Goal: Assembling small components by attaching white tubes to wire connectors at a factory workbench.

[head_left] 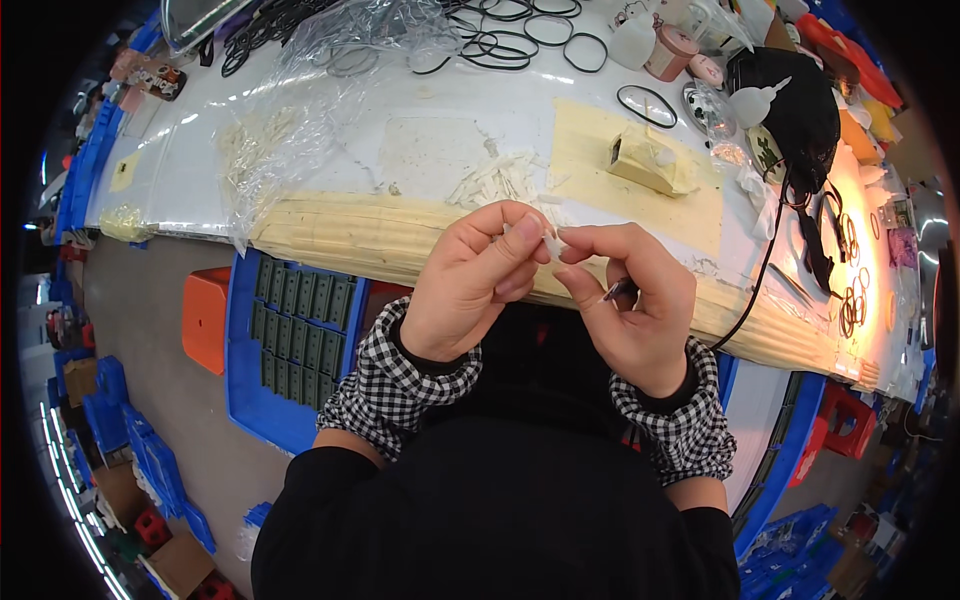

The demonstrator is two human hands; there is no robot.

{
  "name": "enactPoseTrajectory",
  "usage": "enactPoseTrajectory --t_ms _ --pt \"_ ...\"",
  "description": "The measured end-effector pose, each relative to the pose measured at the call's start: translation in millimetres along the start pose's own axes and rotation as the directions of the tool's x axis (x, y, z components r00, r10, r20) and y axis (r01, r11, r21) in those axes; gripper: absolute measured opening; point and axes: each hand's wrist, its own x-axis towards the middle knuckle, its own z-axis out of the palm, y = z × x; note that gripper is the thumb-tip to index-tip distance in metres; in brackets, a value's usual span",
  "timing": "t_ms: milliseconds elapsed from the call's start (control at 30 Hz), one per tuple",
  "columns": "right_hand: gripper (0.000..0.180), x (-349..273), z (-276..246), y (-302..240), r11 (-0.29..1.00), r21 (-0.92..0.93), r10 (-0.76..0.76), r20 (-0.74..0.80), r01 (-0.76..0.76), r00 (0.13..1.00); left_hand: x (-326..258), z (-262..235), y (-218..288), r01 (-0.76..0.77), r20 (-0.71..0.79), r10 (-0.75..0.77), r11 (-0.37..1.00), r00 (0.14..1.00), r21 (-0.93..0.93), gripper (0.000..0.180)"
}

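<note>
Close together over the front edge of the table, my left hand (480, 270) and my right hand (640, 290) pinch a small white piece (553, 244) between their fingertips. Its exact kind is too small to make out. A dark, shiny slim tool (620, 288) is tucked in the curled fingers of my right hand; most of it is hidden. Just beyond my fingers lies a loose heap of white strips (495, 182). A yellow-wrapped block (648, 163) sits on a yellowish sheet (585, 130) to the right of the heap.
Black rubber rings (505, 45) and crumpled clear plastic (350, 50) lie at the back. A black cloth bag (790, 105) and squeeze bottles (632, 42) crowd the right. Below the table's left, a blue crate (240, 380) holds rows of dark green parts (300, 325), beside an orange stool (205, 320).
</note>
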Motion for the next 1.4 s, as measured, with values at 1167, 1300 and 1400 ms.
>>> enactPoseTrajectory --t_ms 1167,1300,1400 --pt "0.04 -4.1 -5.4 11.6 0.927 -0.354 -0.027 0.274 0.127 0.961 -1.2 -13.4 15.9 0.105 0.18 -0.16 0.954 0.971 0.281 0.017" --pt "0.04 -4.6 -4.4 12.2 0.929 -0.345 -0.04 0.257 0.131 0.966 -1.4 -12.7 18.2 0.11 0.178 -0.173 0.942 0.969 0.318 0.019" --pt "0.04 -3.3 -4.1 10.8 0.928 -0.349 -0.041 0.248 0.129 0.968 -1.7 -13.8 17.3 0.114 0.172 -0.17 0.949 0.97 0.294 0.018"
